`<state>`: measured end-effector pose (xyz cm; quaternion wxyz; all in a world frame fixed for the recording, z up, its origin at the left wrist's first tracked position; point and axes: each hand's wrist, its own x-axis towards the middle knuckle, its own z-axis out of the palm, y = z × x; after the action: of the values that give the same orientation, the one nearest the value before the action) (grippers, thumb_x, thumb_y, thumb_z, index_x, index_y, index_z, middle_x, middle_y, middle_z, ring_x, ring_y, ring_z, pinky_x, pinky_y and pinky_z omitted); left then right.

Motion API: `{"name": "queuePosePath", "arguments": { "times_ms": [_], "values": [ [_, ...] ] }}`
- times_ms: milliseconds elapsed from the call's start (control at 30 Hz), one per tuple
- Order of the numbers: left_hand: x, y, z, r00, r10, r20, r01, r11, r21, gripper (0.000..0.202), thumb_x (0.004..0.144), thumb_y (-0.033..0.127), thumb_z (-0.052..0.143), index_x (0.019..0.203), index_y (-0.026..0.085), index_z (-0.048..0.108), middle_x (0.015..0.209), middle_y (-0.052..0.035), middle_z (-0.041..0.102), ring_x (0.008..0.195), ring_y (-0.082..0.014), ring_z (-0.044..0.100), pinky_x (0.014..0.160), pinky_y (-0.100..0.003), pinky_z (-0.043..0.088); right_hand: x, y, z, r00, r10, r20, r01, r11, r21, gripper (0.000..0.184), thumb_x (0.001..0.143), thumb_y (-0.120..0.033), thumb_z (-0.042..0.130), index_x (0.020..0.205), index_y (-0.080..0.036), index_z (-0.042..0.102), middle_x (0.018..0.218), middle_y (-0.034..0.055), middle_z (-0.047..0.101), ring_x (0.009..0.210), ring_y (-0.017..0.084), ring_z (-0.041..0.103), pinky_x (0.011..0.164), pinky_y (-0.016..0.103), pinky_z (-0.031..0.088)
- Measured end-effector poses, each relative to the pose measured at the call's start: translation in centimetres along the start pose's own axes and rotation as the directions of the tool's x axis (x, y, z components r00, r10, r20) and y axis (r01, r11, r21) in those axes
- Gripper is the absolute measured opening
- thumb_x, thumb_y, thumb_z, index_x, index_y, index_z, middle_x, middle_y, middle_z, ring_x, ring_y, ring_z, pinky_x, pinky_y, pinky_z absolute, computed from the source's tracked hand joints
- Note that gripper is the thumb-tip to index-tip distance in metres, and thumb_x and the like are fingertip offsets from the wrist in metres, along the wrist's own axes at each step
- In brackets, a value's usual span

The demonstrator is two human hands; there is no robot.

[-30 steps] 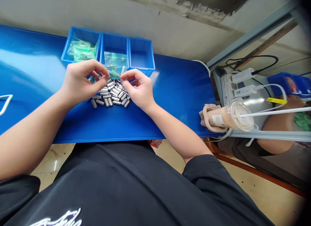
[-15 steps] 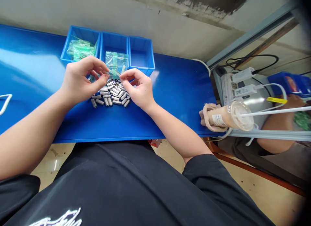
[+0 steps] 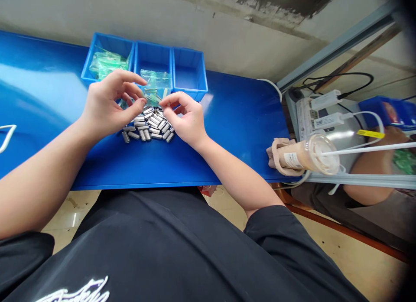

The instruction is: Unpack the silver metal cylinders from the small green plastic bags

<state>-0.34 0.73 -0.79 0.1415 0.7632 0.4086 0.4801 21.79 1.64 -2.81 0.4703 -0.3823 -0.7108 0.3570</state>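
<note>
A clear plastic bag (image 3: 155, 82) with a green tint hangs at the front of the middle bin, with several small screw-like pieces inside. My right hand (image 3: 185, 115) pinches its lower right corner between thumb and fingers. Beside the bag's left edge, my left hand (image 3: 112, 100) has its thumb and index finger apart, with nothing visible gripped between them. Below both hands lies a pile of short silvery metal cylinders (image 3: 152, 126) on the blue table.
Three joined blue bins stand along the wall: the left bin (image 3: 85, 70) holds greenish plastic bags (image 3: 108, 63), and the right bin (image 3: 203, 81) is at the far end. A drink cup (image 3: 302, 157) sits in a cardboard holder at the table's right edge, near cables and another person's arm.
My left index finger has lifted away from the thumb, and the left fingers have come off the bag. My right hand stays in almost the same place with its pinch.
</note>
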Motion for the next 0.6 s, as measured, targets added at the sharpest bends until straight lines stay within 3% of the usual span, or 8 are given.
{"name": "queuePosePath", "arguments": {
  "times_ms": [433, 600],
  "values": [
    [-0.02, -0.29, -0.05, 0.999, 0.036, 0.024, -0.037, 0.999, 0.007, 0.044, 0.087, 0.034, 0.077, 0.129, 0.022, 0.07, 0.09, 0.0007, 0.078, 0.077, -0.0083, 0.073, 0.062, -0.017, 0.054, -0.06, 0.13, 0.12, 0.997, -0.076, -0.008, 0.075, 0.996, -0.039, 0.016, 0.093, -0.015, 0.058, 0.096, -0.015, 0.073, 0.099, 0.0025, 0.074, 0.088, 0.008, 0.065, 0.072, 0.022, 0.054],
    [-0.08, 0.6, -0.31, 0.997, -0.058, 0.051, 0.056, 0.998, 0.03, 0.035, 0.095, 0.038, 0.073, 0.128, 0.028, 0.069, 0.094, 0.0022, 0.078, 0.081, -0.0105, 0.075, 0.068, -0.023, 0.06, -0.05, 0.45, 0.02, 0.993, -0.115, 0.037, 0.118, 0.987, -0.107, 0.017, 0.096, -0.015, 0.053, 0.097, -0.014, 0.07, 0.102, 0.0036, 0.073, 0.093, 0.009, 0.066, 0.076, 0.022, 0.056]
  ]
}}
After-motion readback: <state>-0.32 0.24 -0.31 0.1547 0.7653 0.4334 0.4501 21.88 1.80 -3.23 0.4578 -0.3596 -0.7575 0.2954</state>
